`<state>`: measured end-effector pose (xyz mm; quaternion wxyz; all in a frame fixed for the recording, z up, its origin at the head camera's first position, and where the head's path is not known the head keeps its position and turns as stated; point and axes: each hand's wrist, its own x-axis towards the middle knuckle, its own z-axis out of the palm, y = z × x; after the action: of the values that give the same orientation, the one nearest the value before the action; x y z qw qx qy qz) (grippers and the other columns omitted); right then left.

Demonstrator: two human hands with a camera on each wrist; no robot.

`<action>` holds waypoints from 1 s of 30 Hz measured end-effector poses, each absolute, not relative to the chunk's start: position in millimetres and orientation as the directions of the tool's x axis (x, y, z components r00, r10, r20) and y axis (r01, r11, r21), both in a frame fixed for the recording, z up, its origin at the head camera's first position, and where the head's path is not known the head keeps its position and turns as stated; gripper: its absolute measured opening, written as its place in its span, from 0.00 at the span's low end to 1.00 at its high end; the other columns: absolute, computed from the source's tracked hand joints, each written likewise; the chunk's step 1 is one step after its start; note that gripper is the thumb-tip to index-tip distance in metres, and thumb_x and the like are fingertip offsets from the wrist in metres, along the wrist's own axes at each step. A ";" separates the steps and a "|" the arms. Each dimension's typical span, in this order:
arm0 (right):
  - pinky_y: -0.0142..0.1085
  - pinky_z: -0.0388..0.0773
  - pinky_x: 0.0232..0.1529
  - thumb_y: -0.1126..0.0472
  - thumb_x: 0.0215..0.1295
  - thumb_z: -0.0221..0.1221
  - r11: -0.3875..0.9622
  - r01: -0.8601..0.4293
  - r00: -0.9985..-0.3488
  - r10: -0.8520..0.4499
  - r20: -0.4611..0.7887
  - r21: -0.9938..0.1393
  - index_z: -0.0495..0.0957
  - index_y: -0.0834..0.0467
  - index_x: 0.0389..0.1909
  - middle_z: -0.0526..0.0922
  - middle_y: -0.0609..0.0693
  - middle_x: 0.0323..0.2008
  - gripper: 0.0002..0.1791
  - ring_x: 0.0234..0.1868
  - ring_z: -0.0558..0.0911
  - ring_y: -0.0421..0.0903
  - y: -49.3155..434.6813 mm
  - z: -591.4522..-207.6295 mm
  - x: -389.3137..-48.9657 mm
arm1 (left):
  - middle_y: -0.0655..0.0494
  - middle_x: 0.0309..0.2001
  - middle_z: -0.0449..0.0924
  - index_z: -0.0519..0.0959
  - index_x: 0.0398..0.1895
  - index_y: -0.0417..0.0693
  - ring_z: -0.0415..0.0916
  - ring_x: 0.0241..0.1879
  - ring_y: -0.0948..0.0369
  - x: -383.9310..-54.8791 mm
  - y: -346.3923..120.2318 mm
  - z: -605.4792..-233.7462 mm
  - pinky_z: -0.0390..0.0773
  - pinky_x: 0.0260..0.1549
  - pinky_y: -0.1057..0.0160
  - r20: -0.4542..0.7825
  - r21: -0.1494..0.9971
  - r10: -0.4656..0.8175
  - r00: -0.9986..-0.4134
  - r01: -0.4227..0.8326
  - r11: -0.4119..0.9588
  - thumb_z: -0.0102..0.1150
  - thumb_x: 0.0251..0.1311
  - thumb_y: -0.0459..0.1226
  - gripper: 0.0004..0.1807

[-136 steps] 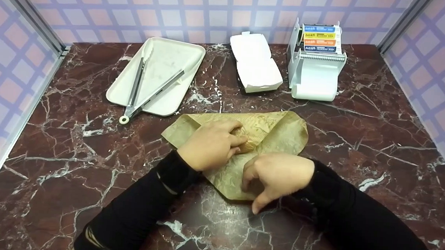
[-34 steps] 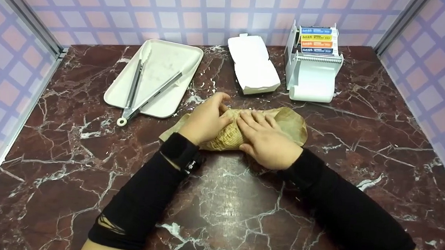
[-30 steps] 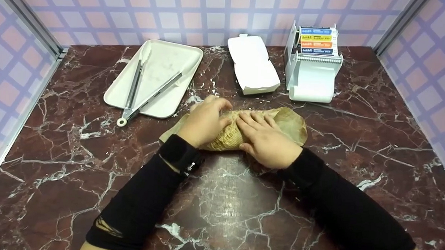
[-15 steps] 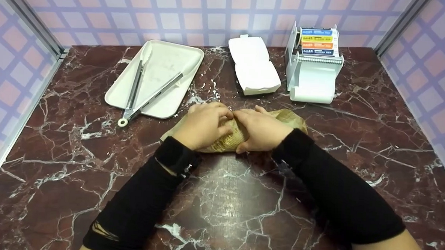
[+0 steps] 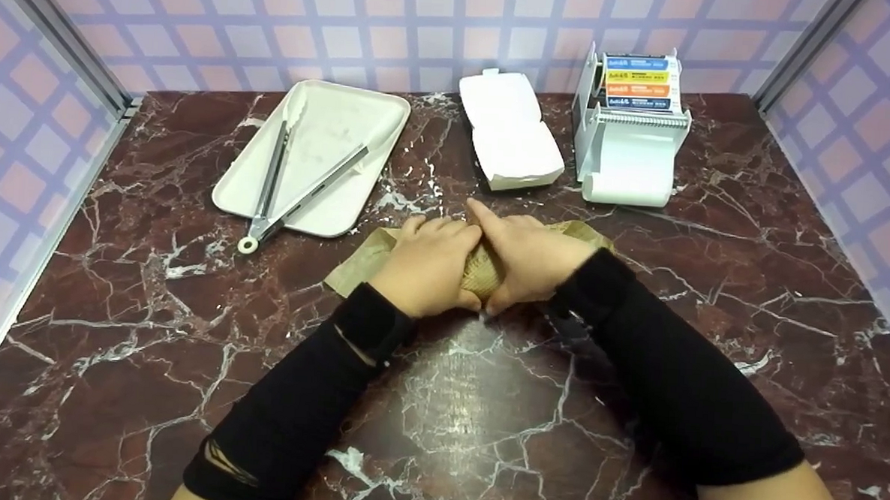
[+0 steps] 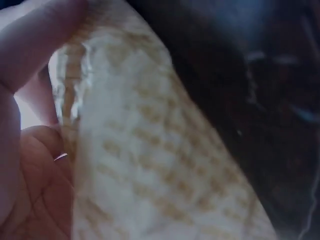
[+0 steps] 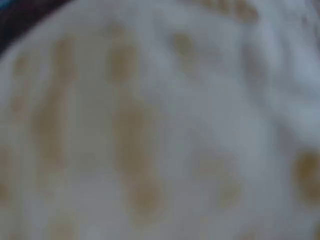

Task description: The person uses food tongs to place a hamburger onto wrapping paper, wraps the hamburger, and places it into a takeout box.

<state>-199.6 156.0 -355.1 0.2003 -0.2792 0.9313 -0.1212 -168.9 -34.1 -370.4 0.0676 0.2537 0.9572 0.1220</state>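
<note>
Head view, seen from beside the table (image 5: 436, 445).

Item 1: parcel (image 5: 481, 273). Printed brown paper round a bulk, contents hidden; lies on the table between the 2 hands, both paper ends flaring loose.

Item 2: left hand (image 5: 429, 268). Thumb on the near side, fingers close together and bent over the far side, clamped on the parcel; the left wrist view shows digits against the paper.

Item 3: right hand (image 5: 531, 261). Thumb and index spread apart astride the parcel, clamped on it; the right wrist view is blurred paper, so fingertips I cannot tell. The 2 hands nearly meet, probably to press the paper snug and stop it springing open.

Item 4: tray (image 5: 326, 136), bearing tongs (image 5: 314, 189). Heads on the tray, ring past its near edge, presumably for clean tips and a reachable handle.

Item 5: box (image 5: 513, 148). Open beyond the parcel, seemingly for easy access.

Item 6: dispenser (image 5: 633, 149). Right of the box, strip facing the person, likely for convenience.
</note>
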 end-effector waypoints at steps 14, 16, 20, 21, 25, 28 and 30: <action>0.59 0.53 0.83 0.47 0.44 0.83 0.793 -0.510 -0.784 -0.588 -0.199 -0.335 0.44 0.59 0.85 0.64 0.66 0.78 0.74 0.77 0.66 0.64 176.5 -358.9 -187.9 | 0.49 0.72 0.74 0.63 0.79 0.49 0.71 0.68 0.46 -174.0 -25.7 -371.8 0.61 0.75 0.41 -0.091 0.224 0.484 -0.870 0.456 0.861 0.76 0.47 0.66 0.60; 0.59 0.53 0.83 0.46 0.45 0.82 0.788 -0.523 -0.779 -0.596 -0.192 -0.325 0.50 0.60 0.84 0.66 0.63 0.78 0.70 0.77 0.67 0.64 177.8 -359.1 -188.1 | 0.49 0.71 0.74 0.62 0.80 0.50 0.71 0.68 0.46 -175.7 -26.6 -372.6 0.60 0.75 0.41 -0.110 0.234 0.479 -0.871 0.446 0.864 0.78 0.44 0.65 0.62; 0.60 0.53 0.82 0.46 0.47 0.81 0.788 -0.532 -0.777 -0.600 -0.190 -0.310 0.58 0.61 0.81 0.69 0.60 0.77 0.63 0.77 0.67 0.63 177.8 -361.3 -187.8 | 0.50 0.70 0.75 0.62 0.79 0.51 0.70 0.67 0.47 -178.2 -27.9 -374.6 0.58 0.77 0.40 -0.144 0.245 0.468 -0.872 0.426 0.871 0.80 0.40 0.66 0.64; 0.60 0.54 0.82 0.46 0.48 0.81 0.789 -0.537 -0.779 -0.600 -0.184 -0.300 0.59 0.61 0.80 0.70 0.60 0.76 0.62 0.76 0.68 0.63 177.4 -361.9 -187.2 | 0.50 0.69 0.75 0.63 0.78 0.51 0.71 0.67 0.47 -178.4 -28.0 -375.0 0.57 0.77 0.40 -0.147 0.246 0.465 -0.873 0.423 0.872 0.81 0.39 0.65 0.63; 0.60 0.54 0.82 0.43 0.50 0.79 0.788 -0.568 -0.783 -0.606 -0.138 -0.239 0.62 0.62 0.79 0.69 0.61 0.77 0.59 0.77 0.67 0.62 173.9 -361.2 -181.0 | 0.51 0.69 0.76 0.65 0.77 0.52 0.71 0.68 0.47 -178.9 -27.7 -376.1 0.54 0.79 0.38 -0.148 0.252 0.460 -0.876 0.416 0.874 0.82 0.37 0.65 0.63; 0.60 0.50 0.84 0.43 0.57 0.76 0.783 -0.590 -0.777 -0.617 -0.126 -0.198 0.58 0.63 0.81 0.61 0.61 0.81 0.58 0.81 0.62 0.61 167.9 -358.4 -172.0 | 0.51 0.72 0.75 0.63 0.79 0.53 0.70 0.71 0.47 -179.6 -28.2 -376.4 0.50 0.80 0.36 -0.154 0.276 0.461 -0.874 0.410 0.870 0.83 0.35 0.65 0.66; 0.59 0.46 0.85 0.44 0.63 0.71 0.782 -0.595 -0.771 -0.620 -0.146 -0.185 0.54 0.63 0.82 0.55 0.61 0.83 0.55 0.83 0.58 0.60 162.5 -358.1 -166.1 | 0.51 0.74 0.73 0.62 0.81 0.53 0.68 0.73 0.47 -180.6 -29.9 -376.4 0.46 0.81 0.36 -0.168 0.287 0.460 -0.872 0.403 0.869 0.83 0.34 0.65 0.68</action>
<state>-166.1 162.5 -358.1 0.0999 -0.3236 0.9387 -0.0643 -180.6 -29.9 -376.4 0.1162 0.2250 0.9597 0.1222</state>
